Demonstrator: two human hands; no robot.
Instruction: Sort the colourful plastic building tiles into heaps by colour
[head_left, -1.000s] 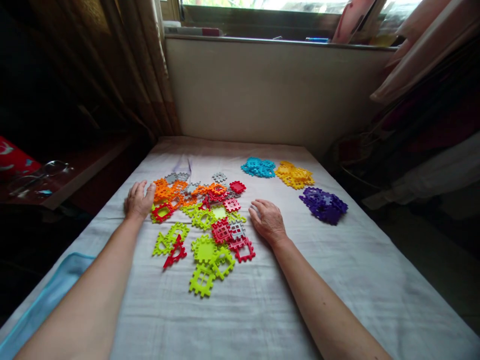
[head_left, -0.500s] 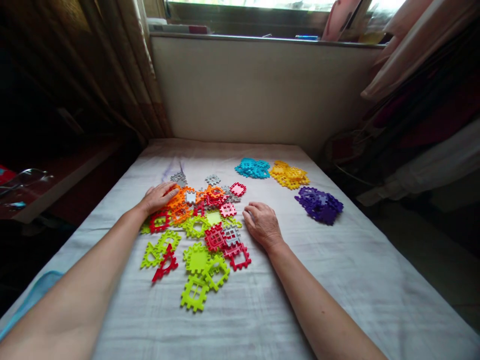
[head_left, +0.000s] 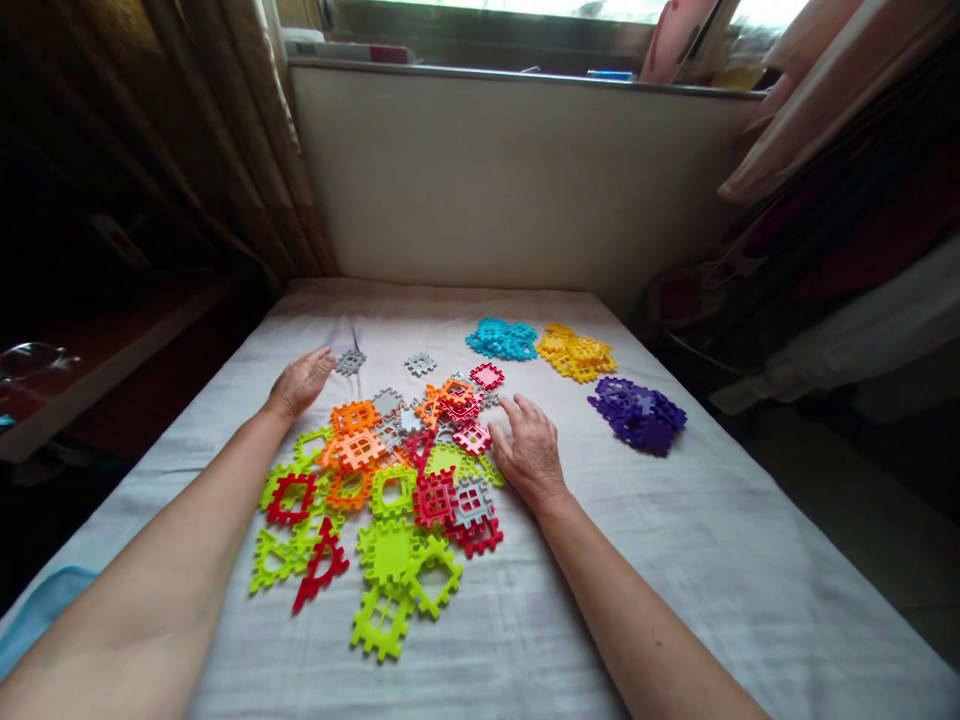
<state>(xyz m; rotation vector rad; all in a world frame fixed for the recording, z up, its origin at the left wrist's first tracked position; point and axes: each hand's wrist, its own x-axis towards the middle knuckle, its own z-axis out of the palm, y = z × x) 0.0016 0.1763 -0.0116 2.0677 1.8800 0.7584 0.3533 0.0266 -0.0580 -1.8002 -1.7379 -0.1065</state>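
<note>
My left hand (head_left: 302, 383) is at the left, fingers stretched out and holding nothing. Its fingertips are close to a grey toothed interlocking plastic piece (head_left: 350, 361); whether they touch it I cannot tell. Below lies a loose spread of such pieces: orange pieces (head_left: 355, 447), green pieces (head_left: 391, 552), a red square frame (head_left: 291, 498) and a red triangular frame (head_left: 322, 566). My right hand (head_left: 529, 447) rests with fingers apart at the spread's right edge, beside a pink-and-red piece (head_left: 473, 437) and a green one. Nothing is visible in it.
Sorted by colour, a blue pile (head_left: 501, 339), a yellow pile (head_left: 576, 353) and a purple pile (head_left: 637, 414) lie at the back right. Another grey piece (head_left: 420, 364) lies alone behind the spread. A pale sheet (head_left: 675, 590) covers the surface; a panel (head_left: 487, 180) rises behind.
My left hand has come off the orange pieces, moving slightly left and back. The mixed pieces have spread out and shifted nearer me. My right hand's fingers have opened and moved slightly away from me.
</note>
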